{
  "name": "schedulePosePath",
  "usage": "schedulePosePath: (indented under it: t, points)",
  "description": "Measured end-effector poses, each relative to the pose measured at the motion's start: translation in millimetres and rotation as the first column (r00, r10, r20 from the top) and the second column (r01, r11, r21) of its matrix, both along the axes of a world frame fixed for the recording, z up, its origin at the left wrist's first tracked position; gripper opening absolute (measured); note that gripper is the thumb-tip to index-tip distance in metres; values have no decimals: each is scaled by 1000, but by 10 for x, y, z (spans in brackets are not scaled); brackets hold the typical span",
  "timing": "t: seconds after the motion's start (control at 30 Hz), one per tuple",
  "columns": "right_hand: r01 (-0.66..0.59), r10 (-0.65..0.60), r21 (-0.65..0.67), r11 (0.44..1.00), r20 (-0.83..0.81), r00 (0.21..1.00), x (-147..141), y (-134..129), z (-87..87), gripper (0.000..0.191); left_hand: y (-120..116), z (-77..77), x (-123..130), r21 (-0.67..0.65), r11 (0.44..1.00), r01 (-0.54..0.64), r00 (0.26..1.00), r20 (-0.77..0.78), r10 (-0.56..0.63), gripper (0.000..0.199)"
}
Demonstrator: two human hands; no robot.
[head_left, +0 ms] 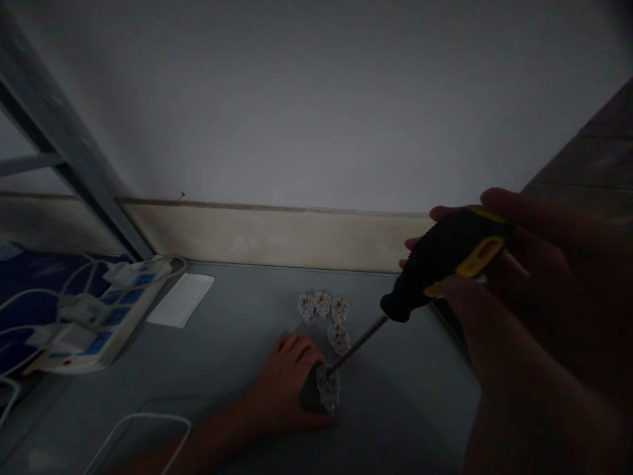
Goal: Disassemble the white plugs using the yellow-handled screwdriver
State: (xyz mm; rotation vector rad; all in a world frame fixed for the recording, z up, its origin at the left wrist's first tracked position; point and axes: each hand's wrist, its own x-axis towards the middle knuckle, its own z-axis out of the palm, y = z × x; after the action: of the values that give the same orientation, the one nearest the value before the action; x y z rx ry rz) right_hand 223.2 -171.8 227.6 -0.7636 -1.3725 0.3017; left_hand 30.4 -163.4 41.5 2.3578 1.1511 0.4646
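A black and yellow screwdriver (445, 257) is held in my right hand (534, 310), its shaft slanting down to the left. Its tip meets a clear plug piece (328, 390) near the front of the grey table. My left hand (287, 382) grips a dark block (311, 390) against this piece, fingers behind and thumb in front. Just behind lies another clear plug piece (339, 336). Farther back, three similar pieces with brass-coloured metal parts stand in a row, the middle one (323, 303) among them. Fine details at the screwdriver tip are too dark to make out.
A white power strip (106, 330) with several plugs and white cables lies at the left. Beside it is a white paper packet (182, 300). A loose white cable (153, 415) crosses the front left. The wall (306, 119) rises behind the grey table (247, 297).
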Motion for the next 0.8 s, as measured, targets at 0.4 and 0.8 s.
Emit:
schedulePosePath:
  t: [0.4,0.8]
  points:
    - [26,-25,-6,1000,87,996,26,5,-5,53,-23,33,12,24,1000,-13,1000,10,13,64]
    - [22,-26,32,999,132,991,14,12,-5,51,-13,35,11,30,999,15,1000,-13,-15,69]
